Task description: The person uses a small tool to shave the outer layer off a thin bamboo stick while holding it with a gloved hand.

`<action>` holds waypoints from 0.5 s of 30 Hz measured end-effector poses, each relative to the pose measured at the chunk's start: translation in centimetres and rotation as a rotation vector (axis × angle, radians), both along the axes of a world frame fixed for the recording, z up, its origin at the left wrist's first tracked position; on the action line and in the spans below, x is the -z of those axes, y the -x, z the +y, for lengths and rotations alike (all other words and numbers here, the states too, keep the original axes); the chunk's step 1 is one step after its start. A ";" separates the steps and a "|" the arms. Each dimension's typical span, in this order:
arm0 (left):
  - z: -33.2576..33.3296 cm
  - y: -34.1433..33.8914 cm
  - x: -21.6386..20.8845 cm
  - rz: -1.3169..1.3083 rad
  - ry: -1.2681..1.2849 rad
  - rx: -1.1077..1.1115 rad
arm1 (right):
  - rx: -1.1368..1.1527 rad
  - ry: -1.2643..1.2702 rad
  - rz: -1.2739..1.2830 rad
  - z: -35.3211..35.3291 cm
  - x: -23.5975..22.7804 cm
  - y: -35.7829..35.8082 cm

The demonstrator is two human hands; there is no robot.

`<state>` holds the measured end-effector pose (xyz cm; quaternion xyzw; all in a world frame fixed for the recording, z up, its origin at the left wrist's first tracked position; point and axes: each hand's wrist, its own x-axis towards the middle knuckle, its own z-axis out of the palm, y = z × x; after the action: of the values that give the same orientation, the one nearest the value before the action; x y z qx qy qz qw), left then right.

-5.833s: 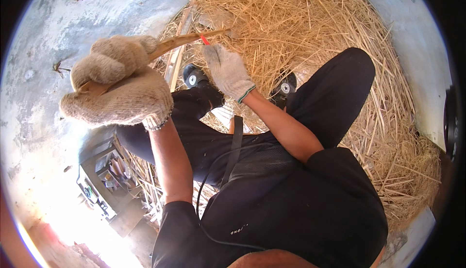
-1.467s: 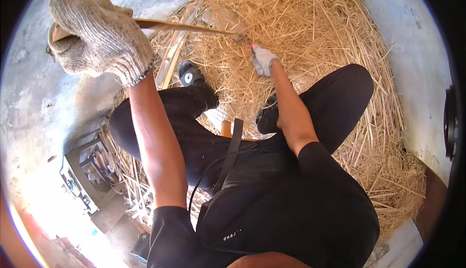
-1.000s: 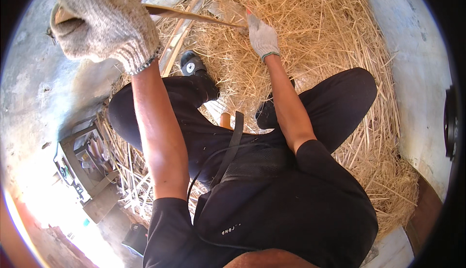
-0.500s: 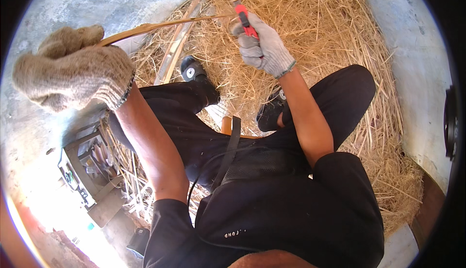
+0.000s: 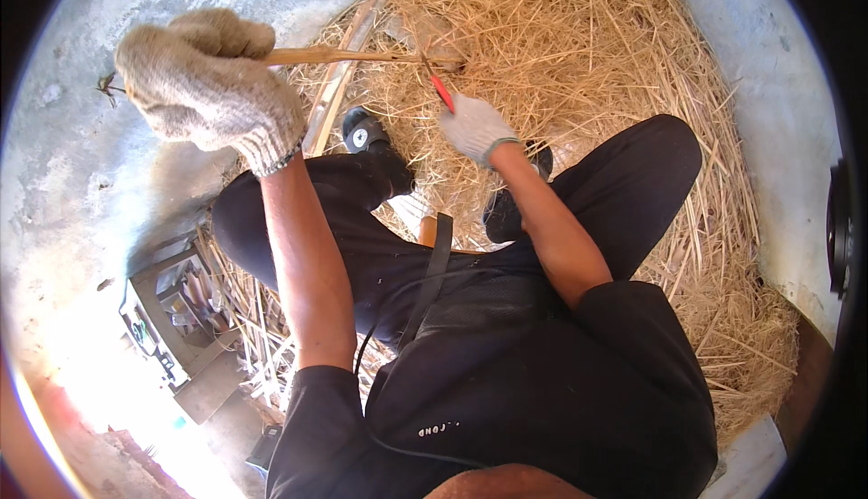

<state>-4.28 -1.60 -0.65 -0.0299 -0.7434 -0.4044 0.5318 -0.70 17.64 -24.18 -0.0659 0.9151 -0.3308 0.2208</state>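
Note:
My left hand [image 5: 212, 88], in a thick knitted glove, is closed round one end of a thin, light-brown strip of wood or bamboo [image 5: 348, 55]. The strip extends to the right over the straw-like shavings, nearly level. In a thinner pale glove, my right hand [image 5: 479, 128] grips a red-handled utility knife [image 5: 442, 94]. Its blade points up and lies at the strip near the far end; whether it is cutting into it I cannot tell. Some dark, thin bits stick out left of my left glove.
Straw-coloured shavings [image 5: 579, 56] cover the floor ahead and to the right. Longer pale slats [image 5: 339, 92] lie beyond my left foot. Grey walls [image 5: 768, 101] stand on both sides. A wooden frame or box with odds and ends [image 5: 172, 309] is at lower left.
My left hand has moved right and slightly up with the strip. My right hand has come down a little, the knife turning so its blade meets the strip.

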 end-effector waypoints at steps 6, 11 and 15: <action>0.3 -0.8 0.0 0.074 -0.101 0.209 | -0.206 -0.122 -0.208 4.4 -7.7 2.1; -1.1 -2.3 1.8 0.067 -0.254 0.312 | 0.202 0.418 0.028 1.5 -11.4 0.6; -1.3 -2.2 2.5 0.124 -0.256 0.441 | 0.260 0.753 -0.008 -2.2 -11.6 -2.5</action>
<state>-2.04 -2.88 -3.12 -0.1484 -0.6277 -0.5987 0.4749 1.78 15.48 -12.63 -0.0244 0.7296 -0.6687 0.1410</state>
